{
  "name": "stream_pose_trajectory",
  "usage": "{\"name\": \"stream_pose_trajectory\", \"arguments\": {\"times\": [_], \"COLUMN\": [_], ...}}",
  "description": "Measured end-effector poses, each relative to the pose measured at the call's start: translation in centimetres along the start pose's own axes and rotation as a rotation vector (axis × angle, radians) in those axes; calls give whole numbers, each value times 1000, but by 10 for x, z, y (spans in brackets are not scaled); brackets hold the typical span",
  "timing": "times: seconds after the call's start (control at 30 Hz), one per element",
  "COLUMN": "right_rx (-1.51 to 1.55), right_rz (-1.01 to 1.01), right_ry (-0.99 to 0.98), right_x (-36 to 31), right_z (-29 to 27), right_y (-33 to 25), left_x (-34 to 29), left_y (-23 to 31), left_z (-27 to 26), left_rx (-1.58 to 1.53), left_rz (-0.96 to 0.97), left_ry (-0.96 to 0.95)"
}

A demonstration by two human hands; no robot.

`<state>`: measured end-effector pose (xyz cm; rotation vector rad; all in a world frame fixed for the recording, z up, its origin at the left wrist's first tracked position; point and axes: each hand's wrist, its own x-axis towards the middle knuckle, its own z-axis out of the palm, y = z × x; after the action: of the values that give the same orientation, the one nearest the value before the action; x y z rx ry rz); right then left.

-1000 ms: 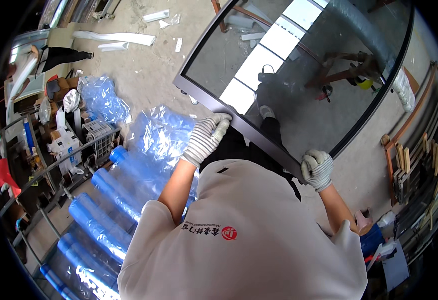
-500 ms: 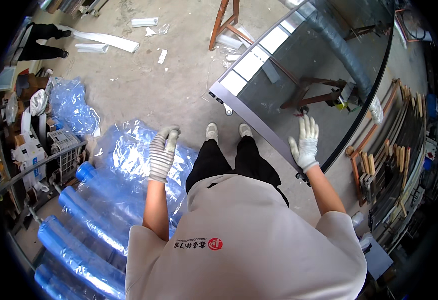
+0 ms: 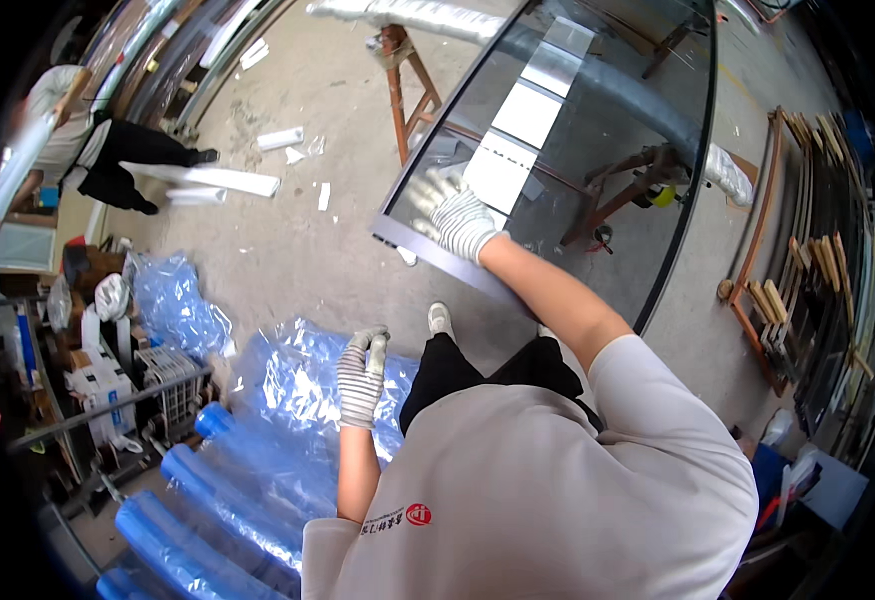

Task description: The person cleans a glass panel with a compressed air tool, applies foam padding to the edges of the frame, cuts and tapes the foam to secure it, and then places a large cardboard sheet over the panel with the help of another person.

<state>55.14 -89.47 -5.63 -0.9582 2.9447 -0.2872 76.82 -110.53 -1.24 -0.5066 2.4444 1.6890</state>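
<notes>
A large dark glass panel with a grey frame along its near side lies at the upper right, raised above the floor on a support. My right hand, in a white striped work glove, lies over the near left corner of the panel. Its fingers are spread and slightly smeared by motion. My left hand, gloved alike, hovers above the blue plastic film with fingers curled toward the thumb. Whatever it holds, if anything, is hidden.
Rolls of blue film lie at the lower left, near a rack and a white crate. Another person stands at the far left. A brown trestle stands beyond the panel; wooden-handled bars lean at the right.
My right hand has moved left along the panel's near edge to its left corner. My left hand stays curled. The view has shifted, and more of the other person shows.
</notes>
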Motion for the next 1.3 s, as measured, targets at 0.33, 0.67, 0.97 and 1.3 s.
{"name": "stream_pose_trajectory", "arguments": {"times": [0.33, 0.67, 0.97, 1.3], "right_rx": [24, 5, 186, 215], "right_rz": [300, 452, 51, -12], "right_ry": [124, 78, 414, 387], "right_x": [-203, -265, -312, -314], "right_z": [-33, -43, -36, -34], "right_y": [179, 176, 119, 131], "left_x": [-54, -98, -62, -47], "left_y": [93, 95, 107, 164], "left_z": [168, 194, 166, 170], "left_rx": [219, 299, 162, 157], "left_rz": [147, 252, 333, 401], "left_ry": [-229, -114, 149, 359]}}
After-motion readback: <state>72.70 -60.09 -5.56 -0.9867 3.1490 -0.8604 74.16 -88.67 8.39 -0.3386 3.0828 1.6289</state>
